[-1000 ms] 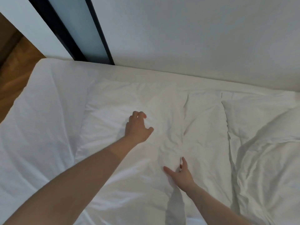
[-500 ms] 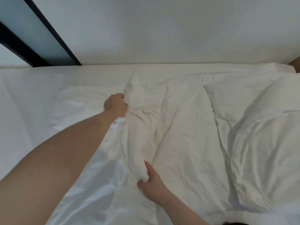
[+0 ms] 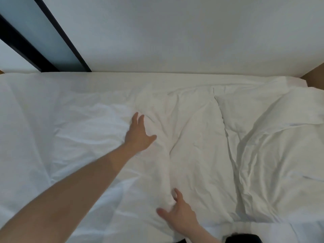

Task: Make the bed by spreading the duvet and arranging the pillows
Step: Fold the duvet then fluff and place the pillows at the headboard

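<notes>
The left forearm [image 3: 73, 186] runs out of the picture's lower-left corner, and the right wrist leaves at the bottom edge. The bed [image 3: 43, 88] is cut off left, right and below. A dark object [image 3: 242, 239] at the bottom edge is too cropped to identify.

No text, label, brand, number or sign can be read anywhere: the white bedding [image 3: 192, 137] is plain and unprinted, and the wall [image 3: 175, 32] behind it carries no writing.

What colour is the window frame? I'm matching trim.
Black, seen in the head view: window frame.
</notes>
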Tool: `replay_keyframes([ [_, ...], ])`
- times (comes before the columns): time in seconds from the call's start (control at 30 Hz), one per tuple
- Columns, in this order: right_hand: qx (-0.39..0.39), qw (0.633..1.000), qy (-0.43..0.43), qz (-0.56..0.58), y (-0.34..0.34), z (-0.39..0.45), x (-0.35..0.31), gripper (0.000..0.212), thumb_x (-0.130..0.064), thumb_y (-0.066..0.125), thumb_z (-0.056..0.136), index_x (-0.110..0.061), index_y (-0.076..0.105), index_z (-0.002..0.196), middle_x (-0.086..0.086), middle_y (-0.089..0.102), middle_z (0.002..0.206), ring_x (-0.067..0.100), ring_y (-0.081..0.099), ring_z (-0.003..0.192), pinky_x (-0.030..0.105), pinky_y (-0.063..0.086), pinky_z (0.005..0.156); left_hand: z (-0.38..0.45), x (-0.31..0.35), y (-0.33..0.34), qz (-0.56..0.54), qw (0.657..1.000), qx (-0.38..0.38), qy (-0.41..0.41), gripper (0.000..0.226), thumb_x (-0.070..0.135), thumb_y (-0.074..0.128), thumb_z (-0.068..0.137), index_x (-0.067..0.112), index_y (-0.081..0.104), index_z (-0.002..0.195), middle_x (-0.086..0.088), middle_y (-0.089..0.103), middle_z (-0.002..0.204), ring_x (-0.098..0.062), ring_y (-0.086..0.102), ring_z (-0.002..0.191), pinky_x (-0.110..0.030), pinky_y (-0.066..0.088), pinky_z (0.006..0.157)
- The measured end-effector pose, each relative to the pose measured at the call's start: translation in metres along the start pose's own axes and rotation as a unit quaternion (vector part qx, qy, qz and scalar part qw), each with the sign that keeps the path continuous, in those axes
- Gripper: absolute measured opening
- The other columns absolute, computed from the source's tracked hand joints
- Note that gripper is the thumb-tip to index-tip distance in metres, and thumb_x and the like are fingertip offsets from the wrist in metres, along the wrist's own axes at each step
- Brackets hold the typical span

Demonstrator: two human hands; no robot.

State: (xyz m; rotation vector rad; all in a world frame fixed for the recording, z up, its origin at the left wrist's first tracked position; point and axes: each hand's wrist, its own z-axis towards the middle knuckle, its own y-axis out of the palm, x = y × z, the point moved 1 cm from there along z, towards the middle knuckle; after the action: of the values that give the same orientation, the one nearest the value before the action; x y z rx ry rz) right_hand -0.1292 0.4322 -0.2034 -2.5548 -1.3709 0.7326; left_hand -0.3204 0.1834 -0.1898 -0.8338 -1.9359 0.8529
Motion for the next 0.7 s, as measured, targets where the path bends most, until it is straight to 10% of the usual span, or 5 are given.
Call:
replay_keyframes([
  [0.27,-0.119,0.987,-0.044,0.098,0.070,-0.017,-0.022,0.063,-0.046,0.059,0.095,-0.024,0.043,0.152,-0.002,0.054,0.150,0.015,0.050,0.137,0.022,0.038,0.108,-0.059,0.000,0.044,0.037,0.998,-0.054,0.007,0.085,0.052,0.069,0.083,0.022,0.029,0.153,0.000,0.013,0.164,-0.030,0.033,0.144,-0.046,0.041,0.110],
  [0.5,-0.070,0.995,0.019,0.072,0.028,-0.012,0.016,0.071,-0.054,0.063,0.089,-0.015,0.036,0.142,0.006,0.057,0.140,0.026,0.058,0.124,0.032,0.047,0.099,-0.113,-0.038,0.064,0.128,0.959,-0.251,0.031,0.083,0.051,0.062,0.091,0.023,0.024,0.159,-0.004,0.013,0.167,-0.032,0.029,0.148,-0.039,0.029,0.120],
  [0.7,0.095,0.971,-0.008,0.221,-0.103,-0.043,0.072,0.055,-0.038,0.072,0.089,-0.028,0.045,0.136,-0.004,0.056,0.133,0.013,0.061,0.108,0.026,0.053,0.084,-0.137,0.016,0.060,0.113,0.957,-0.258,0.072,0.075,0.045,0.063,0.089,0.020,0.036,0.154,-0.002,0.031,0.160,-0.024,0.040,0.142,-0.033,0.033,0.116],
])
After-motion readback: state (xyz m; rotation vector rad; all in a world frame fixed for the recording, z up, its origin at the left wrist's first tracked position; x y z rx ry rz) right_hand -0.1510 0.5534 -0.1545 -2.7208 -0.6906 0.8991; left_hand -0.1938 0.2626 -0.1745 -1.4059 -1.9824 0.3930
